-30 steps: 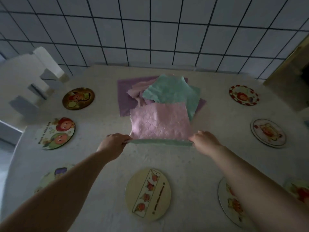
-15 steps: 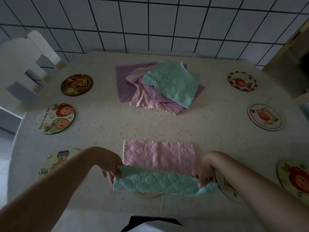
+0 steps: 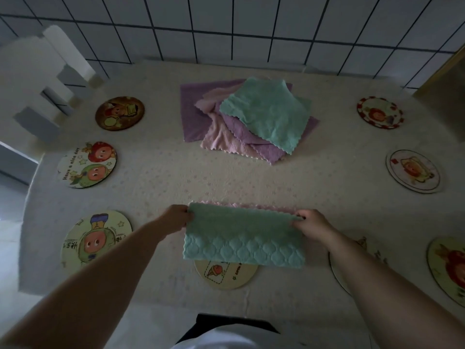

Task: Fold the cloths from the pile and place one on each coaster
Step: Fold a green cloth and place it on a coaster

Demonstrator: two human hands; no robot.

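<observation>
A cloth (image 3: 242,238), green on one side and pink on the other, lies folded in half on the table in front of me, green side up, with a pink scalloped edge showing along its far side. My left hand (image 3: 176,219) pinches its far left corner and my right hand (image 3: 310,222) pinches its far right corner. The cloth's near edge covers part of a round coaster (image 3: 226,274). The pile of cloths (image 3: 251,119), purple, pink and green, sits at the middle back of the table.
Round picture coasters ring the table: three on the left (image 3: 119,113) (image 3: 86,164) (image 3: 94,239), and several on the right (image 3: 380,112) (image 3: 412,171) (image 3: 450,268). A white chair (image 3: 47,79) stands at the back left. A tiled wall is behind.
The cloth was pulled from the pile toward me and laid down pink side up. Both hands then lifted its near edge and carried it forward over the far edge, folding it in half.
</observation>
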